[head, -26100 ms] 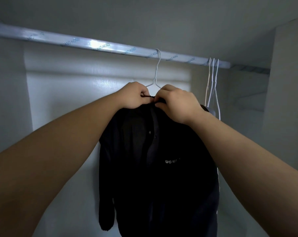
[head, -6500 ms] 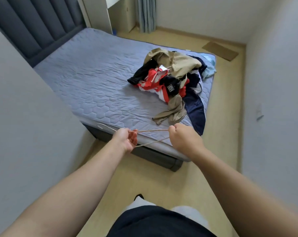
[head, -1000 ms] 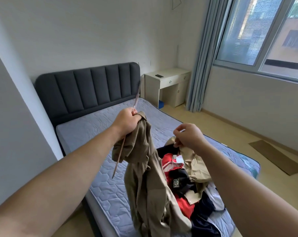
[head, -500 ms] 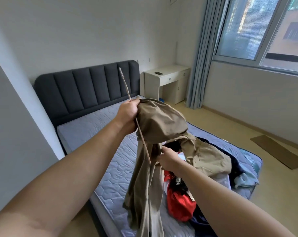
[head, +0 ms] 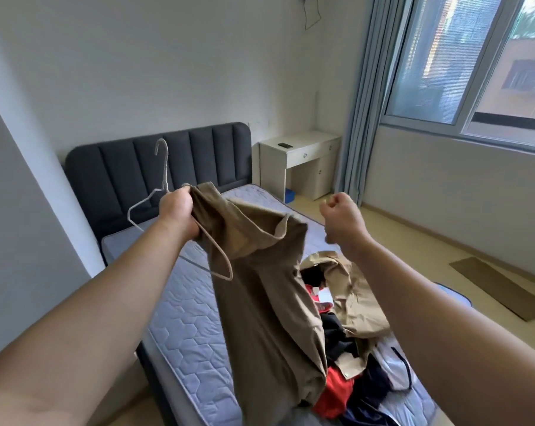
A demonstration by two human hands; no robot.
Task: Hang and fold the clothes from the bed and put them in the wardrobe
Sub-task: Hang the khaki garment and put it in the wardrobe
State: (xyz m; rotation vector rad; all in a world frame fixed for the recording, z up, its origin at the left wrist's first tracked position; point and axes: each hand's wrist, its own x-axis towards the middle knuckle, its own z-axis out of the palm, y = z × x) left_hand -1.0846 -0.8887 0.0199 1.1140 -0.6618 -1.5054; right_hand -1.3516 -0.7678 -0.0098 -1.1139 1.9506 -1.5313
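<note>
Pointing upward, hanger [head: 165, 175]; garment [head: 260, 290] lengthwise downward

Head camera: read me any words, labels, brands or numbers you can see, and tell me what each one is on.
No text can be read in this view.
Red garment on the bed: it has a white patch, too blurred to read.
Khaki garment and hanger: no print shows.
Dark thing on the desk: too small to tell.
</note>
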